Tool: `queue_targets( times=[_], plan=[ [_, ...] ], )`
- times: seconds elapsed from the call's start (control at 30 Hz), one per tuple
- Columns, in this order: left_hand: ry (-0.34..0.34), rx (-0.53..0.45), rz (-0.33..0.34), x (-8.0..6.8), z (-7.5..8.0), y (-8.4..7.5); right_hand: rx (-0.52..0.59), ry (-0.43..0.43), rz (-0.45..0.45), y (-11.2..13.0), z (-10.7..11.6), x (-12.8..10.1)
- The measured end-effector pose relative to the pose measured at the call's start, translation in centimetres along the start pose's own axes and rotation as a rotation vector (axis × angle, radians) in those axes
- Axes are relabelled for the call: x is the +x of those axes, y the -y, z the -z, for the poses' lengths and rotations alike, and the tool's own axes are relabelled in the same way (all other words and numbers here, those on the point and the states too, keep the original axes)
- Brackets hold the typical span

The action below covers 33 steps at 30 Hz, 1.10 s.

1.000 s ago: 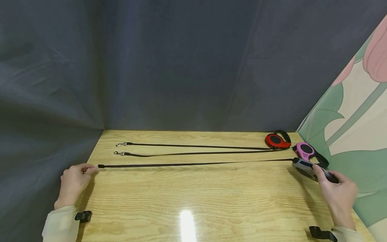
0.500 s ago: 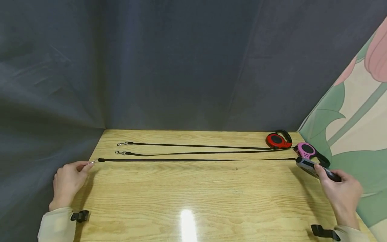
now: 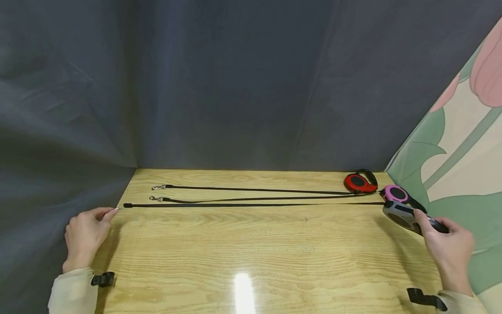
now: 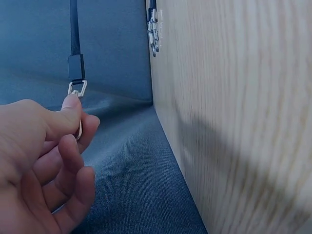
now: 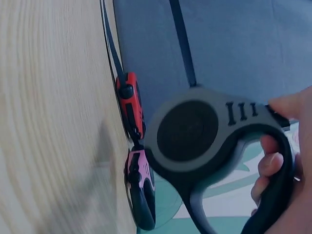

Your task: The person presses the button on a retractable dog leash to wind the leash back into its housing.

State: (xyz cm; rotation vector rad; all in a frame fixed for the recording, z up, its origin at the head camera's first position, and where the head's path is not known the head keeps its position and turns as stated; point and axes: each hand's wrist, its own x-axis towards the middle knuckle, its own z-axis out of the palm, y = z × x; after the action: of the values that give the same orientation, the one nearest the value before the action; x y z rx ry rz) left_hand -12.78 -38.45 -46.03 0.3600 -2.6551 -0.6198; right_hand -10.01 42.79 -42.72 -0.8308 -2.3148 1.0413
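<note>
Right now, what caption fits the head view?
Left hand pinches clip, right hand grips grey leash reel, strap stretched across table.

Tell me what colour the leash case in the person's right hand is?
Grey, with a black round middle; the grey leash case shows best in the right wrist view, held by the right hand.

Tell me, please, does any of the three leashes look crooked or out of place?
Only slightly: the middle strap sags in a shallow curve on the table, while the far one and the held one run straight. Nothing seems damaged.
</note>
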Motion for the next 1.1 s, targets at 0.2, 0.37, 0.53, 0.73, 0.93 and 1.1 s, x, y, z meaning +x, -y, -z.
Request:
queue_targets(
  times=[0.2, 0.37, 0.53, 0.73, 0.93, 1.1],
  plan=[
    [-0.01, 0.01, 0.033, 0.1, 0.2, 0.2, 0.113, -0.005, -0.024, -0.4, 0.6, 0.2],
    [0.005, 0.009, 0.035, -0.1, 0.1, 0.0, 0.13, 0.02, -0.021, -0.4, 0.8, 0.2],
    [0.037, 0.025, 0.013, -0.1, -0.2, -0.3, 0.154, 0.071, 0.031, -0.4, 0.7, 0.0],
    [0.054, 0.023, 0.001, 0.1, -0.4, -0.6, 0.18, 0.135, 0.144, -0.7, 0.5, 0.0],
    [0.091, 0.016, -0.007, -0.1, -0.5, -1.0, 0.179, 0.202, 0.222, -0.7, 0.0, -0.2],
    [0.127, 0.017, -0.011, -0.3, -0.6, -1.3, 0.183, 0.24, 0.271, -0.6, -0.3, -0.3]
  ],
)
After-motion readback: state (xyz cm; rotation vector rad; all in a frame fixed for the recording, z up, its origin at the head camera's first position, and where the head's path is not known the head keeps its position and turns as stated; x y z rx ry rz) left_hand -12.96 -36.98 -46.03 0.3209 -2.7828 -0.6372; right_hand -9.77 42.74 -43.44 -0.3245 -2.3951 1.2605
